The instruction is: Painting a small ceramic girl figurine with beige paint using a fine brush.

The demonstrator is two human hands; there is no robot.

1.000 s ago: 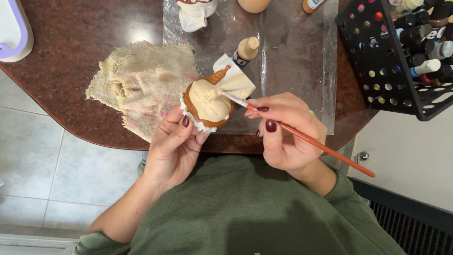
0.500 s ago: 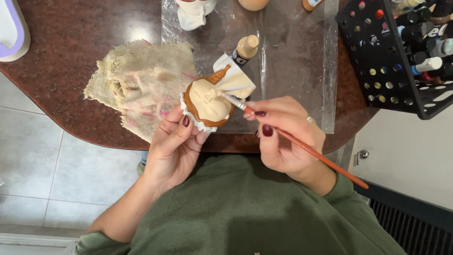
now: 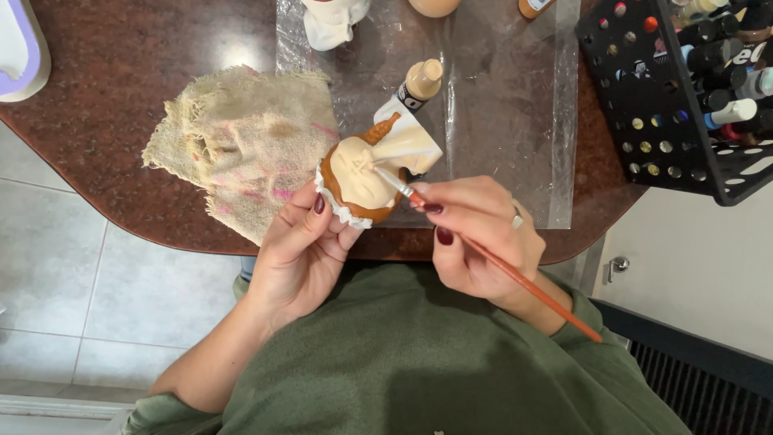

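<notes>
My left hand (image 3: 302, 246) grips a small ceramic figure (image 3: 362, 177) from below: a cream dome with a brown rim, a white frilled edge and a brown braided stem. In my right hand (image 3: 475, 234) I hold a thin orange-handled paintbrush (image 3: 515, 278) like a pen. Its tip touches the cream top of the figure. Both hands hover over the front edge of a dark reddish-brown table (image 3: 121, 121).
A stained, frayed cloth (image 3: 241, 145) lies left of the figure. A clear plastic sheet (image 3: 499, 121) covers the table ahead, with a beige paint bottle (image 3: 419, 84) lying on it and white and tan pieces at its far edge. A black rack of paint bottles (image 3: 684, 89) stands at right.
The brush tip has shifted slightly across the cream top of the figure. Both hands hold the same grip, and the view has drifted a little.
</notes>
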